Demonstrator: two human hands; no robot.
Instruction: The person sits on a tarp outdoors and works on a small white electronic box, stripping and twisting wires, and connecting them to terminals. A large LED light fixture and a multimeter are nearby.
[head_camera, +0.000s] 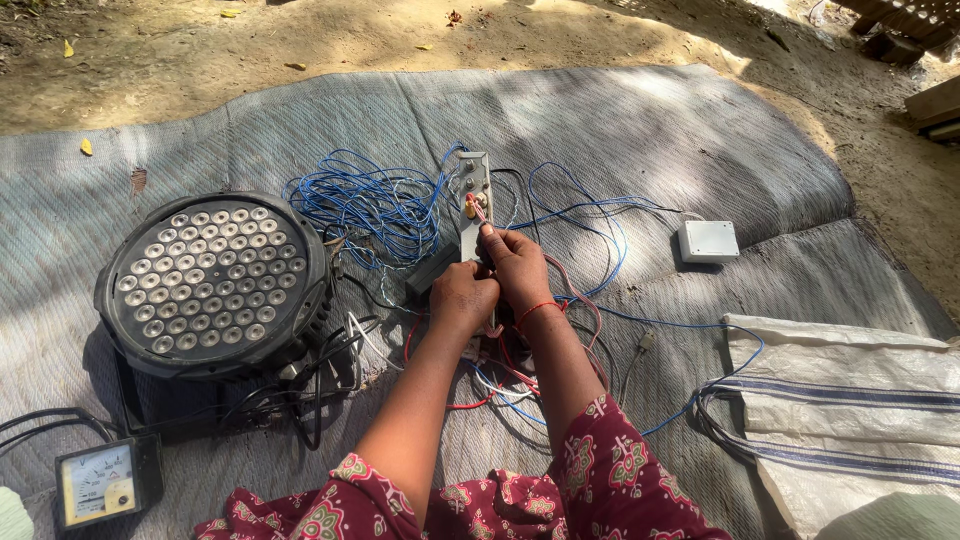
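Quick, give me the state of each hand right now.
Left hand: closed around the lower end of the long grey metal panel.
Right hand: closed, pinching a thin red wire at the panel.

Outdoors, on bare sandy ground (330, 40) dappled with sun and leaf shade. Across the middle, a grey woven mat (620, 130), creased and worn. At twelve o'clock, scattered yellow leaves (86, 147) on the dirt. At two o'clock, stacked timber (935, 100) at the edge. At four o'clock, a white woven sack (850, 400) with blue stripes, lying flat on the mat.
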